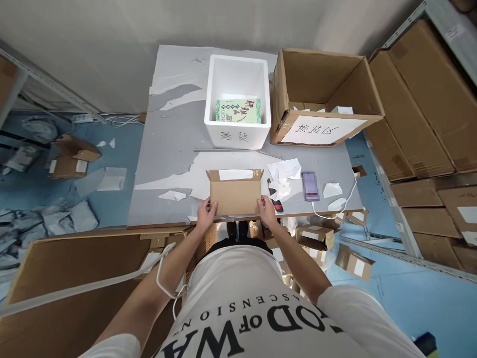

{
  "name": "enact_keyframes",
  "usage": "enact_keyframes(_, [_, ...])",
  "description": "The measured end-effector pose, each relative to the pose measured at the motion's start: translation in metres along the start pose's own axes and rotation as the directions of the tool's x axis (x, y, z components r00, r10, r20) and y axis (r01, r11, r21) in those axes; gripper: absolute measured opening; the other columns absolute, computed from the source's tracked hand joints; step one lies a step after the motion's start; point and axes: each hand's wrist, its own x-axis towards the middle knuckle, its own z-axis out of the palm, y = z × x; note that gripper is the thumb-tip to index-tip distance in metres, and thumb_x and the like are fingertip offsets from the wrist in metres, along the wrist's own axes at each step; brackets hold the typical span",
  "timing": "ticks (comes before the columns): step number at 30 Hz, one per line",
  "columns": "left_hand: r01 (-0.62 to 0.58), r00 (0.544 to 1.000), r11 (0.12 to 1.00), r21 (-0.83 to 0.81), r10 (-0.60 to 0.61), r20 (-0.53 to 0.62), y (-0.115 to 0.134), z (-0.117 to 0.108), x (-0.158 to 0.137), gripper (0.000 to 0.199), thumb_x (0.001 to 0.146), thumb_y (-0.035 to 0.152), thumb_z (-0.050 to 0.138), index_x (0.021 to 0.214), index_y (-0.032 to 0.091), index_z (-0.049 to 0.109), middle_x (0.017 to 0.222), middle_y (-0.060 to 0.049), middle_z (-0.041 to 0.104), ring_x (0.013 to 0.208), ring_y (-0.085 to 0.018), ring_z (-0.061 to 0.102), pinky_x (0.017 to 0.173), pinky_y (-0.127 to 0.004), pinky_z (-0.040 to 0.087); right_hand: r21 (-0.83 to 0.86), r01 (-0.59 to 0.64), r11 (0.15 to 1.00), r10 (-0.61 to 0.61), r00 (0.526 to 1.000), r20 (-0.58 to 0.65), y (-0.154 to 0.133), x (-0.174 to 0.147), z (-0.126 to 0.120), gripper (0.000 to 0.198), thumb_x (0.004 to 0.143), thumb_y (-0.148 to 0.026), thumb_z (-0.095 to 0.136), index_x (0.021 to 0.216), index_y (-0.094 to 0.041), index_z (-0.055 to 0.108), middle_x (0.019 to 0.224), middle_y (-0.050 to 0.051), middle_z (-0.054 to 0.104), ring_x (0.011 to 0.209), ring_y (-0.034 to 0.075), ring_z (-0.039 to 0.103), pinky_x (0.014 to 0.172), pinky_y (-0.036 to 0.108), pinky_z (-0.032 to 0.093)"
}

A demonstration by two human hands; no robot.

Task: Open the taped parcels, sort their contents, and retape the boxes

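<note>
A small brown cardboard box (234,195) with its flaps open stands at the near edge of the grey table (171,159). My left hand (206,211) grips the box's left side. On the right side my right hand (267,209) grips it as well. A white label shows inside the box's top. Just right of the box lie crumpled white paper (283,179) and a black-and-red tool (277,204).
A white foam box (238,99) holding a green packet stands at the table's back, beside a large open carton (320,97) with a white label. A phone (310,186) with a white cable lies right. Stacked cartons (421,99) fill shelving right; small boxes and bags litter the floor.
</note>
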Motion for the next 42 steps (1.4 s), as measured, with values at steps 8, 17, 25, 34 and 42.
enact_keyframes(8, [0.094, 0.988, 0.994, -0.051, -0.087, 0.13, 0.001, 0.005, 0.035, 0.048, 0.08, 0.048, 0.057, 0.112, 0.015, 0.068, 0.102, -0.009, 0.069, 0.086, -0.02, 0.063, 0.082, -0.034, 0.052, 0.067, -0.061, 0.996, 0.054, 0.994, 0.094, 0.018, 0.025, -0.005, 0.041, 0.089, -0.043, 0.048, 0.117, -0.016, 0.061, 0.111, 0.011, 0.069, 0.099, 0.02, 0.065, 0.092, 0.036, 0.05])
enact_keyframes(17, [0.138, 0.964, 0.985, -0.107, -0.109, 0.242, -0.04, -0.013, 0.011, 0.063, 0.066, 0.021, 0.061, 0.129, 0.016, 0.058, 0.131, -0.012, 0.061, 0.12, -0.026, 0.057, 0.103, -0.041, 0.044, 0.118, -0.046, 0.992, 0.039, 0.997, 0.063, 0.068, -0.006, -0.003, 0.051, 0.076, -0.022, 0.053, 0.128, -0.02, 0.055, 0.131, 0.013, 0.057, 0.109, 0.022, 0.063, 0.098, 0.043, 0.049])
enact_keyframes(25, [0.0, 0.979, 0.99, -0.139, 0.029, 0.204, -0.004, -0.013, -0.002, 0.052, 0.077, 0.047, 0.06, 0.118, 0.014, 0.063, 0.109, -0.009, 0.071, 0.1, -0.024, 0.065, 0.096, -0.041, 0.049, 0.202, 0.052, 0.978, -0.075, 0.992, 0.104, 0.031, -0.001, -0.006, 0.034, 0.081, -0.033, 0.052, 0.111, -0.02, 0.052, 0.126, 0.013, 0.06, 0.118, 0.022, 0.056, 0.101, 0.042, 0.045])
enact_keyframes(34, [-0.059, 0.997, 0.998, 0.012, 0.059, -0.041, 0.066, -0.027, 0.005, 0.049, 0.081, 0.049, 0.06, 0.118, 0.017, 0.064, 0.108, -0.008, 0.071, 0.099, -0.023, 0.065, 0.09, -0.034, 0.049, -0.115, 0.02, 0.993, -0.017, 1.0, 0.023, -0.04, 0.012, -0.035, 0.035, 0.09, -0.055, 0.036, 0.092, -0.023, 0.051, 0.092, 0.006, 0.066, 0.087, 0.022, 0.061, 0.081, 0.036, 0.047])
enact_keyframes(42, [0.117, 0.993, 0.983, 0.14, -0.118, 0.004, 0.046, -0.008, 0.016, 0.053, 0.08, 0.055, 0.059, 0.115, 0.015, 0.066, 0.107, -0.013, 0.071, 0.1, -0.03, 0.063, 0.088, -0.04, 0.047, -0.29, -0.098, 0.952, 0.129, 0.988, 0.089, -0.028, 0.042, -0.017, 0.029, 0.092, -0.046, 0.039, 0.086, -0.022, 0.053, 0.088, 0.009, 0.066, 0.084, 0.026, 0.061, 0.079, 0.039, 0.047])
